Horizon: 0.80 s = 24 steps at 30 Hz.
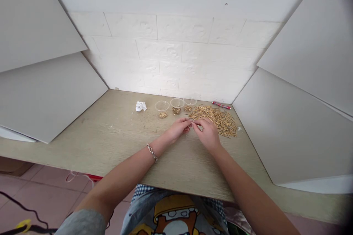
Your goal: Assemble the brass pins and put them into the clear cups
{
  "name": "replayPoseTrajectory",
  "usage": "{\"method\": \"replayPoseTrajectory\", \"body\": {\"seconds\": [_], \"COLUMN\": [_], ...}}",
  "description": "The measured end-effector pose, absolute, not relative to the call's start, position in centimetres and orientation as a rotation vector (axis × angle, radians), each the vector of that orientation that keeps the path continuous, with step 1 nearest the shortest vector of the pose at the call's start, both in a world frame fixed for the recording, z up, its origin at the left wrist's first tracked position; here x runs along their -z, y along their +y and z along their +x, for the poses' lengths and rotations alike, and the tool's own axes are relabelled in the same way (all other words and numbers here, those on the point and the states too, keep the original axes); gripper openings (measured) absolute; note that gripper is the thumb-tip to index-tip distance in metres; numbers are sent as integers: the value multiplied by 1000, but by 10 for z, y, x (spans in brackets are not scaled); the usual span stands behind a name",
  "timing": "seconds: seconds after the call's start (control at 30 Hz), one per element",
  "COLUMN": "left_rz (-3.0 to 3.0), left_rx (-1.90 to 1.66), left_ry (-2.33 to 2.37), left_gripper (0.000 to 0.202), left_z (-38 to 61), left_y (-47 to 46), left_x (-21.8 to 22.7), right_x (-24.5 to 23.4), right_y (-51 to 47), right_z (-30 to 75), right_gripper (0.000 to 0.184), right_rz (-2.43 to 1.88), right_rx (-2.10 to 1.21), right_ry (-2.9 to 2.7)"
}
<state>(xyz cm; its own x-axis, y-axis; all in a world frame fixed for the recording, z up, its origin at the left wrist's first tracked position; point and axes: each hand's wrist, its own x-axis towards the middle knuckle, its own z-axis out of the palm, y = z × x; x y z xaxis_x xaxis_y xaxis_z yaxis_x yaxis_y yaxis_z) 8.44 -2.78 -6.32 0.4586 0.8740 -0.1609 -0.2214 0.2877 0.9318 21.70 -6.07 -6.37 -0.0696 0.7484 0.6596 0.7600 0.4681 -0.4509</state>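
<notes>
My left hand [179, 129] and my right hand [207, 134] meet over the wooden tabletop [110, 143], just in front of a loose heap of thin brass pins [217, 120]. Their fingertips are pinched together around what looks like a brass pin, though it is too thin to see clearly. Three clear plastic cups [176, 104] stand in a row behind my hands, each with small brass pieces at its bottom. A beaded bracelet [152, 152] circles my left wrist.
A crumpled white tissue [141, 106] lies left of the cups, and a red tube [221, 105] lies behind the pins. White panels [292, 125] flank the table, with a white brick-pattern wall [176, 55] behind it. A pink tiled floor [46, 198] lies below the front edge.
</notes>
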Motion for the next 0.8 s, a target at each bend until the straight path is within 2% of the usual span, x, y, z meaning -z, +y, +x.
{"method": "replayPoseTrajectory", "body": {"seconds": [0.37,0.8], "left_rz": [1160,1251], "left_rx": [-888,-853], "left_ry": [872,994], "left_gripper": [26,23], "left_z": [85,84], "left_y": [-24,-26], "left_x": [66,63], "right_x": [62,62], "right_y": [-61,-62], "right_z": [220,223], "right_gripper": [21,24], "right_rz": [-1329,-1387], "right_rx": [164,318], "right_ry": [-1959,-2066]}}
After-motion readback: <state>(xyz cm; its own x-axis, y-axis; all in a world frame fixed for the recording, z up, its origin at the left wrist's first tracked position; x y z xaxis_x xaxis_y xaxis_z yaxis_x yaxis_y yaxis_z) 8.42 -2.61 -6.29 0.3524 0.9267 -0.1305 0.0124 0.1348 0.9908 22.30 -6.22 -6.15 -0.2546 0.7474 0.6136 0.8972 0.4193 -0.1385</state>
